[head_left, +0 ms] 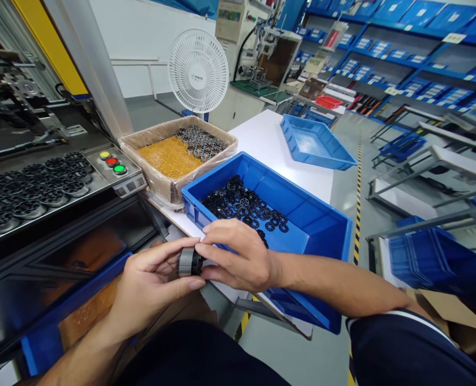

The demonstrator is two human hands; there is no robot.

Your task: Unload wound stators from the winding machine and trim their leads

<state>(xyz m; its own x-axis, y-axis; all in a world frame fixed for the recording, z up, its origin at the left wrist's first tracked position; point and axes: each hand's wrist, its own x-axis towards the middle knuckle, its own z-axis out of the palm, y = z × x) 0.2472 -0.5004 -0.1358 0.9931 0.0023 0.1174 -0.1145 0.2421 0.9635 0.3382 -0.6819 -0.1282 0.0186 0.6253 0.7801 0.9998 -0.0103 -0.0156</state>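
Observation:
A motor stator core (186,262), a short grey cylinder with a black plastic ring (198,265) at its right end, is between my two hands. My left hand (147,276) is closed around its grey side, thumb below and fingers above. From the right, the fingers of my right hand (242,254) are closed on the black ring. Part of the ring is hidden by those fingers. Beyond my right hand, many loose black plastic rings (244,202) lie in a deep blue bin (326,225).
A plastic-lined box (169,187) holds yellow separators and grey cores. Rows of black-ringed cores (41,187) lie on the machine bed at left, near a button panel (111,162). A shallow blue tray (316,158) is on the white table (262,131), with a fan (198,71) behind.

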